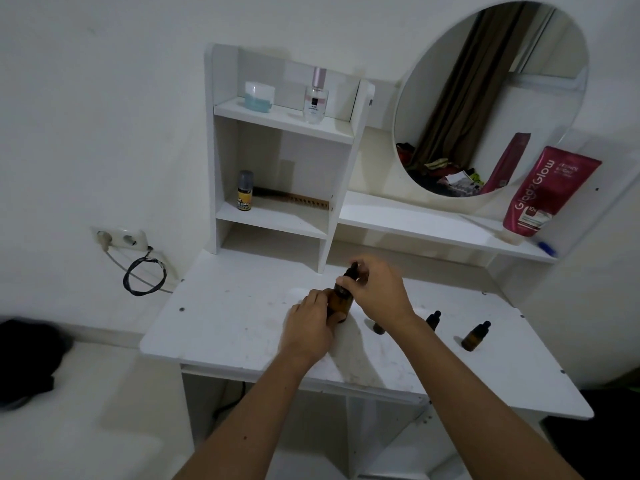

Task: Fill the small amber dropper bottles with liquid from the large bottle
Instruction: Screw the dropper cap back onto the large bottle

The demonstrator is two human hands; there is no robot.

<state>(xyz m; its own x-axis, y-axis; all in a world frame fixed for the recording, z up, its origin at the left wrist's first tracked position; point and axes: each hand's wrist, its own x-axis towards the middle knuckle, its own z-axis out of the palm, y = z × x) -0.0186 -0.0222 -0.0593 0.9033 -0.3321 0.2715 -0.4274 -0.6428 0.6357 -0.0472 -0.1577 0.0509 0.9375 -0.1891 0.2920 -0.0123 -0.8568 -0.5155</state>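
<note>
A large amber bottle [341, 301] stands upright near the middle of the white desk [225, 313]. My left hand [310, 327] grips its body from the left. My right hand [375, 289] pinches its black dropper cap [352, 271] at the top. Three small amber dropper bottles stand to the right: one [378, 328] mostly hidden behind my right wrist, one [433, 319] just beyond my forearm, and one [475, 336] farther right with its black cap on.
A white shelf unit [277, 133] at the back holds a jar, a perfume bottle, a small spray can and a comb. A round mirror [491, 98] and a red tube [547, 192] stand at the right rear. A wall socket with a cable sits left.
</note>
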